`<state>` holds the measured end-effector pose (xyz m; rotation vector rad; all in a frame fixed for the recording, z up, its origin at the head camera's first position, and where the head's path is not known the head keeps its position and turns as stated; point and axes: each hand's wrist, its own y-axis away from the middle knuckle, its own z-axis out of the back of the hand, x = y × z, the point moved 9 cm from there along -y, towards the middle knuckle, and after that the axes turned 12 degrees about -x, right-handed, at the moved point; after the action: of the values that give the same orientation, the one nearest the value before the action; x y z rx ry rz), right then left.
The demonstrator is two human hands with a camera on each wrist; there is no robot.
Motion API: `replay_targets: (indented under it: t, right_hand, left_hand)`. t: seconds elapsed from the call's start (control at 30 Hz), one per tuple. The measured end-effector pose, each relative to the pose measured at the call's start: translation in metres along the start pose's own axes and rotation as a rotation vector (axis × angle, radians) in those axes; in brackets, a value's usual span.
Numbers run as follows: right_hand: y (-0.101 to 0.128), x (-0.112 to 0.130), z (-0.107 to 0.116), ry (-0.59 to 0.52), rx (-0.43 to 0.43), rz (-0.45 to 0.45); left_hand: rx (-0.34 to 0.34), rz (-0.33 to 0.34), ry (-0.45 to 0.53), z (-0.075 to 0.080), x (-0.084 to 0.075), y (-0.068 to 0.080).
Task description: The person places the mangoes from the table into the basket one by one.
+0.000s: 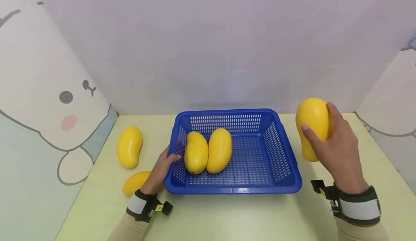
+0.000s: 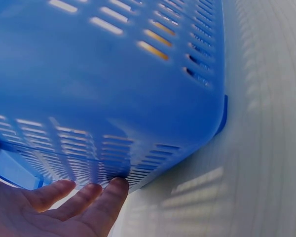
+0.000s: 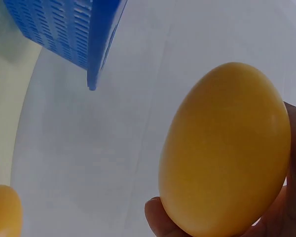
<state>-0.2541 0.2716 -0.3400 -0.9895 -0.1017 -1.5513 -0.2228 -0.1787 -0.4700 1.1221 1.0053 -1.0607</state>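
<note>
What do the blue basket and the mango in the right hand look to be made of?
Blue basket: moulded plastic, slightly glossy, with even rows of slots. Mango held by the right hand: smooth, uniform yellow skin with a soft sheen; real fruit or a plastic replica, hard to tell.

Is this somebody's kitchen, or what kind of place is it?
Probably not a kitchen: it looks like a small tabletop booth set up for filming. Cartoon bunny panels wall in a pale green table, and both wrists wear strapped cameras.
</note>
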Motion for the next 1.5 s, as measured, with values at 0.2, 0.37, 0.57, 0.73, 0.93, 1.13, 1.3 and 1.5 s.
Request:
replay_targets:
  t: [0.2, 0.37, 0.57, 0.73, 0.93, 1.13, 1.3, 1.5]
  right_hand:
    - [0.003, 0.013, -0.008, -0.006, 0.029, 0.03]
    - [0.006, 0.022, -0.013, -0.008, 0.049, 0.052]
    - [0.005, 0.033, -0.013, 0.009, 0.073, 0.101]
    - [0.004, 0.039, -0.006, 0.016, 0.073, 0.114]
    - [0.003, 0.053, -0.01, -0.032, 0.106, 0.154]
    - [0.0, 0.068, -0.015, -0.043, 0.111, 0.185]
    - [0.0, 0.075, -0.028, -0.024, 0.167, 0.196]
    - [0.002, 0.08, -0.048, 0.0, 0.264, 0.178]
  left_hand:
    - [-0.005, 0.0, 0.007, 0.0, -0.001, 0.0]
    - [-0.009, -0.007, -0.003, -0.001, -0.002, -0.001]
    - [-0.015, -0.007, -0.007, 0.0, -0.001, -0.001]
    - [-0.013, -0.009, -0.003, 0.0, -0.002, 0.0]
    - [-0.009, -0.015, 0.005, -0.001, -0.003, 0.0]
    - [-0.018, -0.023, 0.003, -0.002, -0.003, 0.001]
    - [-0.022, -0.023, 0.002, -0.002, -0.003, 0.0]
    - [-0.013, -0.023, 0.016, -0.003, -0.004, 0.001]
